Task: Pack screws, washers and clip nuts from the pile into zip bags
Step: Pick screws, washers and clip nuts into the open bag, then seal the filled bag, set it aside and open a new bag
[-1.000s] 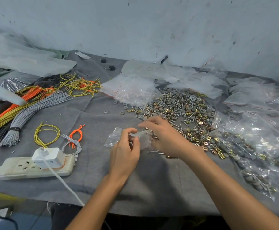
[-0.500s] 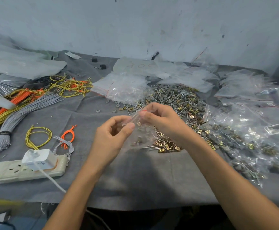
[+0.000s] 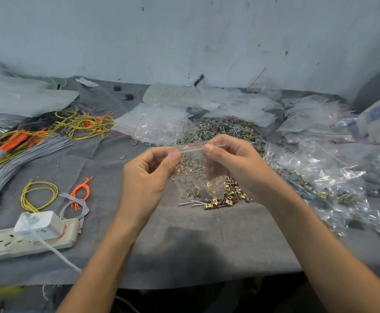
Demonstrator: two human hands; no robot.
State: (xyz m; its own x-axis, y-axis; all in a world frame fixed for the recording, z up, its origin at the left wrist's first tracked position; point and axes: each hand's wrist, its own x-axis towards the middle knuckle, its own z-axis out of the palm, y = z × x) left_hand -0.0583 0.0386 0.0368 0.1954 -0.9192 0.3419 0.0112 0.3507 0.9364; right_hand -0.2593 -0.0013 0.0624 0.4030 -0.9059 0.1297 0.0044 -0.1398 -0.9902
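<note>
Grey cloth-covered table (image 3: 184, 256) carries all items. A heap of clear plastic zip bags already filled with hardware (image 3: 315, 175) lies at the right, near the right forearm. The loose pile of silver screws, grey washers and brass-coloured clip nuts (image 3: 227, 128) sits mid-table, behind and below the hands. A cream plastic power strip (image 3: 8, 242) lies front left.

Left hand (image 3: 146, 179) and right hand (image 3: 236, 163) are raised above the table. Each pinches the red-lined top strip of one small clear zip bag (image 3: 198, 177) between thumb and forefinger, other fingers curled. The bag hangs upright between the hands, over the pile's near edge, part-filled with hardware. Seal condition cannot be told.
</note>
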